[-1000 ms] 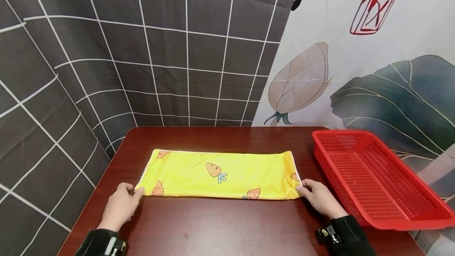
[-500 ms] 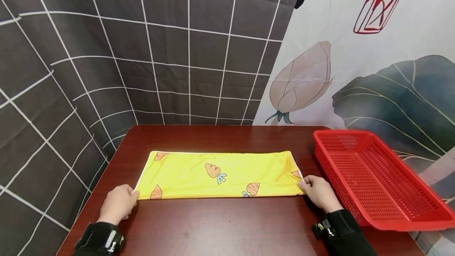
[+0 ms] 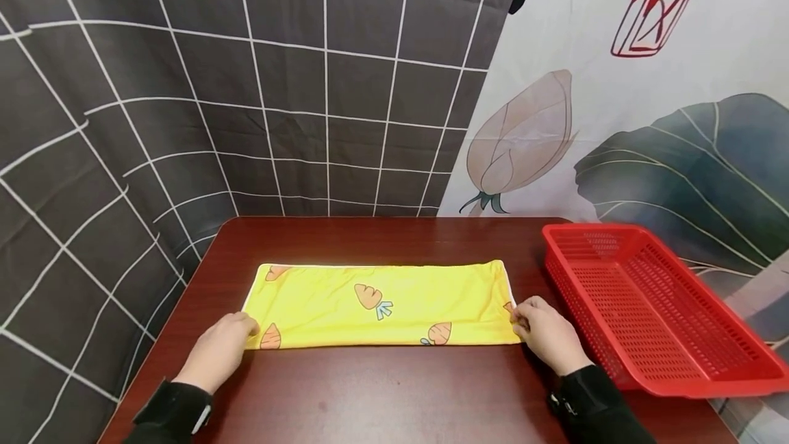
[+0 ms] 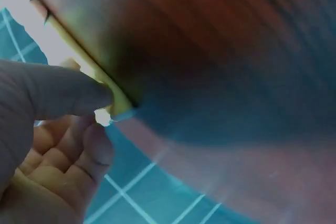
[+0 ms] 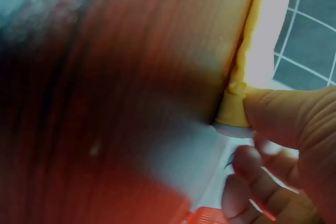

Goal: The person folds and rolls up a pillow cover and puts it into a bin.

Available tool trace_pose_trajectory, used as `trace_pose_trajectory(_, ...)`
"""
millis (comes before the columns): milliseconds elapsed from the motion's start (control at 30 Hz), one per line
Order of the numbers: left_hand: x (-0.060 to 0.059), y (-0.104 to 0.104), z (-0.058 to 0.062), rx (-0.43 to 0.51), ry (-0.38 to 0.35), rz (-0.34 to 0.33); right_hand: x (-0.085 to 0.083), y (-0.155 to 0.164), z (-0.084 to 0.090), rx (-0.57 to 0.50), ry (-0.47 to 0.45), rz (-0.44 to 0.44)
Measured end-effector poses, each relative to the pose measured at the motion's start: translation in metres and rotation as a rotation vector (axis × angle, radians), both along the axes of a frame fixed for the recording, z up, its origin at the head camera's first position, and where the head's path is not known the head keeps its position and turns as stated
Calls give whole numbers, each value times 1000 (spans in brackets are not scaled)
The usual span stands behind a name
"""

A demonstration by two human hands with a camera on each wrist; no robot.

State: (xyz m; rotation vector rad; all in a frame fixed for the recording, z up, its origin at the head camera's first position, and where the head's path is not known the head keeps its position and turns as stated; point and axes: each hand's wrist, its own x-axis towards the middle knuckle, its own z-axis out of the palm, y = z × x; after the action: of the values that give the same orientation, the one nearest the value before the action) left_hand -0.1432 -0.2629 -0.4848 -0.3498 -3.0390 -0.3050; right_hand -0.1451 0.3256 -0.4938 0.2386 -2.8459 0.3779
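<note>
A yellow cloth [image 3: 425, 293] printed with orange carrots and edged in white lies as a long folded strip across the table. At its near left corner is my left hand [image 3: 218, 350]. The left wrist view shows the thumb on the yellow edge [image 4: 97, 71], with the corner pinched against a finger. My right hand [image 3: 548, 336] is at the near right corner. In the right wrist view, its thumb presses the folded yellow corner [image 5: 233, 111], and the other fingers curl below. The cloth's underside is hidden.
The cloth lies on a dark red-brown table [image 3: 388, 392]. At the right stands a red perforated plastic basket [image 3: 659, 389], close beside my right hand. A grey gridded curtain [image 3: 364, 88] and a white floral hanging [image 3: 592, 26] rise behind the table.
Both hands first drew slightly outward, stretching the cloth's near corners. Since then, the left hand has shifted a little right and away, and the right hand left, with the near right corner drawn in.
</note>
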Motion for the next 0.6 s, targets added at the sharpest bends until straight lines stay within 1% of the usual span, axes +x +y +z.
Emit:
trace_pose_trajectory(67,2,5,2,-30,-21,-21,1,-1,2,22,-27,-2)
trace_pose_trajectory(167,7,12,5,-66,-44,-7,2,2,3,10,-87,-1)
trace_pose_trajectory(233,11,17,6,-103,-24,-23,1,6,3,-17,-112,16)
trace_pose_trajectory(300,14,20,5,-135,-7,-35,1,10,4,-38,-116,45)
trace_pose_trajectory(367,17,24,4,-162,8,-47,0,13,4,-55,-145,52)
trace_pose_trajectory(500,20,24,2,-191,-2,-42,0,15,5,-80,-207,23)
trace_pose_trajectory(600,22,24,2,-208,2,-40,1,14,7,-65,-200,3)
